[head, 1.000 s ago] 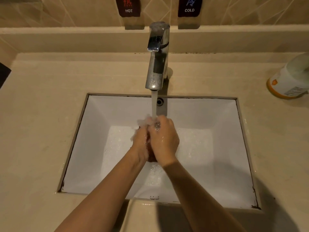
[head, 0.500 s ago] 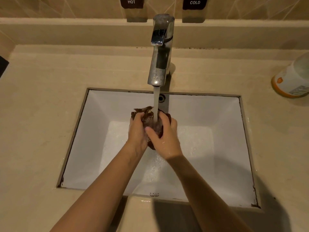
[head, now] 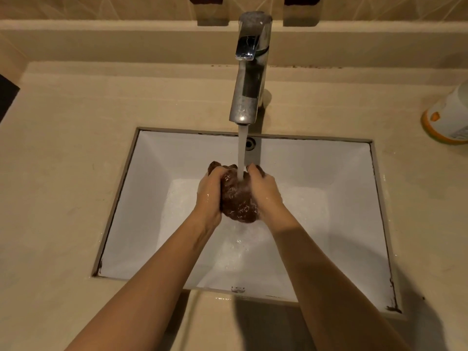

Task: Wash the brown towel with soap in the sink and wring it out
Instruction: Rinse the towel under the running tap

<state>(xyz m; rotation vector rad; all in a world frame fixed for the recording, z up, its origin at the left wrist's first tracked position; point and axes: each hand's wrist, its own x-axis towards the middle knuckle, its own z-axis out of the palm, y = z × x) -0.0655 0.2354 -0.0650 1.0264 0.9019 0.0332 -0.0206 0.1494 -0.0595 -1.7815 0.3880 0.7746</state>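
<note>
**Towel under the running tap**

Fingers of the left hand [head: 210, 196] and right hand [head: 264, 192] curl tight around the balled brown towel [head: 238, 201] — held between them over the sink [head: 157, 173], where the faucet [head: 249, 72] stream strikes it. A bottle [head: 448, 117] stands on the counter [head: 76, 148].

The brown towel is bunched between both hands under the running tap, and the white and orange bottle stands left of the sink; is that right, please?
Not quite: the head view shows the white and orange bottle right of the sink, not left. The rest holds: left hand and right hand grip the bunched brown towel under the running tap.
</note>
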